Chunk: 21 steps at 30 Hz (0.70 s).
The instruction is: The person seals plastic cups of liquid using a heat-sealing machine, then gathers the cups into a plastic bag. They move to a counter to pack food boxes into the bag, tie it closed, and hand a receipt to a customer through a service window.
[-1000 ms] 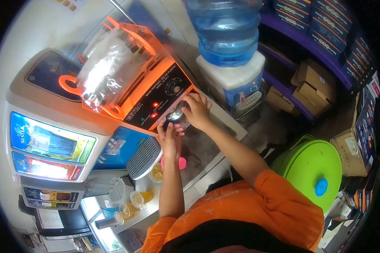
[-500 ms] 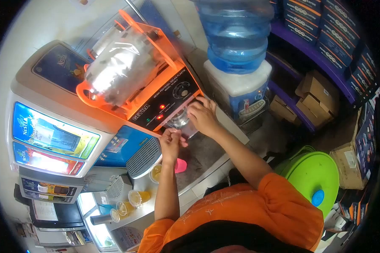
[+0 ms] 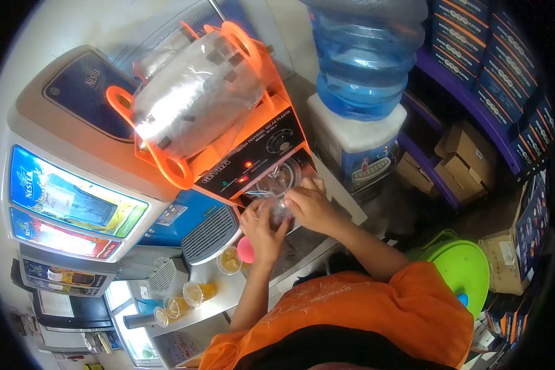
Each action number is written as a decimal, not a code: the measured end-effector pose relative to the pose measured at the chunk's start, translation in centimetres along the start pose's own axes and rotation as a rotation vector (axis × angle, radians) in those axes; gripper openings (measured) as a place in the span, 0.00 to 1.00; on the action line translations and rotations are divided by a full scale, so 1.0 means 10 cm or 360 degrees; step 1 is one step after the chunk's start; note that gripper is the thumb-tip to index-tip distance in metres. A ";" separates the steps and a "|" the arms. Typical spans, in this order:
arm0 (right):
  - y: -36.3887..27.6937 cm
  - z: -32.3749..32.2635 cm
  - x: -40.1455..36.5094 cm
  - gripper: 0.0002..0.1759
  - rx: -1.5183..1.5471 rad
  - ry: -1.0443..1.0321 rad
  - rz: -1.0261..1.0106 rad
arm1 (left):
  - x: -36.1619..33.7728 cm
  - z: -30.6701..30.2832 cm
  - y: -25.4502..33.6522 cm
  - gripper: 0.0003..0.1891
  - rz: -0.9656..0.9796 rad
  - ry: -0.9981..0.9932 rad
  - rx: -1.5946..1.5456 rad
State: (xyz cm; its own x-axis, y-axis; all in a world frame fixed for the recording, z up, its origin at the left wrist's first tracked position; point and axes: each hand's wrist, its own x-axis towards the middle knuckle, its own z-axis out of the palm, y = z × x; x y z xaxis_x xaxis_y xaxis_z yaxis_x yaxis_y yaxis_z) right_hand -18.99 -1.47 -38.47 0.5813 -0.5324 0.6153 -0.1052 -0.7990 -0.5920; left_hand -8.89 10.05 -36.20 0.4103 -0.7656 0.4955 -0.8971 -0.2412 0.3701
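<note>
Both hands are together at the front opening of an orange cup-sealing machine [image 3: 253, 154]. My left hand [image 3: 264, 233] has its fingers curled on clear plastic film [image 3: 279, 208], just below the opening. From the other side, my right hand [image 3: 313, 206] pinches the same film between bent fingers. A round metal part [image 3: 279, 177] shows inside the opening, partly behind the film. On top of the machine sits a thick roll of shiny film [image 3: 194, 92]. Two red lights glow on the black control panel. A pink object [image 3: 245, 250] is beside my left wrist, partly hidden.
Cups of yellow drink [image 3: 200, 292] stand on the counter, with another cup [image 3: 229, 260] nearer my left forearm. A drink dispenser [image 3: 86, 154] is at left. A blue water bottle [image 3: 364, 68] tops a white dispenser at right. A green-lidded bin [image 3: 459, 268] stands right.
My hands have come closer together and shifted slightly down and right, drawing the film out in front of the opening. The metal part inside now shows more. The camera view has shifted slightly.
</note>
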 end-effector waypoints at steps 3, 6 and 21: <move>-0.06 -0.01 0.05 0.07 -0.0015 -0.0052 -0.0003 | 0.10 0.18 0.03 0.23 -0.0084 0.0110 -0.0241; -0.10 -0.07 0.04 0.06 0.0093 -0.0147 0.0077 | 0.12 0.27 -0.07 0.21 -0.0126 0.0035 -0.0347; 0.17 0.10 -0.72 0.20 0.1713 -0.0047 0.1595 | 0.45 0.32 -0.11 0.03 -0.0400 0.0228 -0.0900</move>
State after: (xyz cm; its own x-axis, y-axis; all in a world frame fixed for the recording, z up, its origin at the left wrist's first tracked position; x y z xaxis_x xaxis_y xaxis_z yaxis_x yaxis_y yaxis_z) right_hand -22.53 1.29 -44.46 0.6466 -0.7098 -0.2795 0.1651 0.4879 -0.8571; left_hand -6.57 4.98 -36.85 0.6499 -0.6298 0.4255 -0.5615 -0.0207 0.8272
